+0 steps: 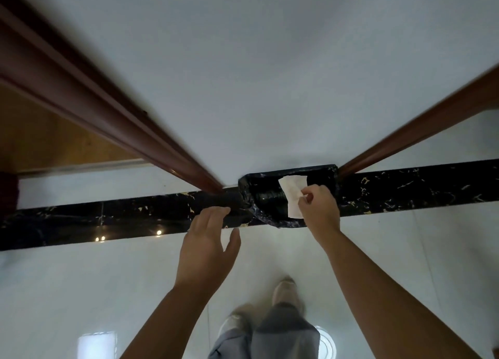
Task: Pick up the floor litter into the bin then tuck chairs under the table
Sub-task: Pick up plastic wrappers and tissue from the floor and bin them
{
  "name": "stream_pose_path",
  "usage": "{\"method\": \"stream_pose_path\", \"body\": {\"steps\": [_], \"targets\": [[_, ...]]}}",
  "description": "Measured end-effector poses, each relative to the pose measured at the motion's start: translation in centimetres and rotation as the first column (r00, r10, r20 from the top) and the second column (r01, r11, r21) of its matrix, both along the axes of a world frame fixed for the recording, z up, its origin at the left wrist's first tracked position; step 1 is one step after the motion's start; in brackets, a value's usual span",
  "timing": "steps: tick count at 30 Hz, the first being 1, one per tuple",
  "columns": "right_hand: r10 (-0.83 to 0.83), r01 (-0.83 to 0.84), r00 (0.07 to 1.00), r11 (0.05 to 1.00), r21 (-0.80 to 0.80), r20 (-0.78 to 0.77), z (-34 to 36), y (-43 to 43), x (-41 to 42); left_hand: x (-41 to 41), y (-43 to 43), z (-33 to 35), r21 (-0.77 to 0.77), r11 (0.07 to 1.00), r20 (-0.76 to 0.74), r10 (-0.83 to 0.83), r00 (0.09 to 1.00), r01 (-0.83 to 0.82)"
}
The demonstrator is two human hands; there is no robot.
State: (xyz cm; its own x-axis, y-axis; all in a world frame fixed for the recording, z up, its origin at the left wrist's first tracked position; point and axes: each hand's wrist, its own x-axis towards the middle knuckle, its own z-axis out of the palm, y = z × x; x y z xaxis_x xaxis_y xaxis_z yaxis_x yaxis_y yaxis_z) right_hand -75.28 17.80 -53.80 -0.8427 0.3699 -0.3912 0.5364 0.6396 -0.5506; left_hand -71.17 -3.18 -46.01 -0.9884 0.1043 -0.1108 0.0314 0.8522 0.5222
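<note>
Tissue (293, 193) hangs over the mouth of the bin (266, 185), pinched by your right hand (320, 210). Your left hand (208, 239) is open beside the bin, holding nothing. The drop remains, then the chairs, which are not visible.

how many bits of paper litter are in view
1: a white tissue, pinched by the right hand above the bin. Others may be hidden inside the bin.

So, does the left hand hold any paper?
No, the left hand is empty with loose fingers beside the bin; only the right hand pinches the white paper.
</note>
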Motion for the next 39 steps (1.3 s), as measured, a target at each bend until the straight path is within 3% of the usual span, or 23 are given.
{"method": "stream_pose_path", "body": {"steps": [10,17,22,31,39], "targets": [[-0.009,0.007,0.997,0.999,-0.042,-0.071,2.3,1.1,1.8,-0.2,1.7,0.1,0.052,0.999,0.026,0.001,1.000,-0.002],[0.096,-0.058,0.968,0.984,0.167,-0.233,11.3,1.5,5.6,0.1,3.5,6.6,-0.005,0.980,-0.030,-0.199,0.980,0.199],[0.067,0.046,0.931,0.953,0.298,-0.358,18.3,0.7,10.1,1.8,3.1,12.6,-0.093,0.945,-0.071,-0.320,0.945,0.313],[-0.039,0.197,0.923,0.902,0.384,-0.383,29.7,-3.0,21.7,7.8,0.9,23.4,-0.112,0.864,-0.092,-0.500,0.861,0.490],[-0.084,0.247,0.936,0.850,0.465,-0.343,37.8,-4.1,30.5,13.4,2.0,30.2,-0.035,0.741,-0.228,-0.659,0.717,0.670]]}}
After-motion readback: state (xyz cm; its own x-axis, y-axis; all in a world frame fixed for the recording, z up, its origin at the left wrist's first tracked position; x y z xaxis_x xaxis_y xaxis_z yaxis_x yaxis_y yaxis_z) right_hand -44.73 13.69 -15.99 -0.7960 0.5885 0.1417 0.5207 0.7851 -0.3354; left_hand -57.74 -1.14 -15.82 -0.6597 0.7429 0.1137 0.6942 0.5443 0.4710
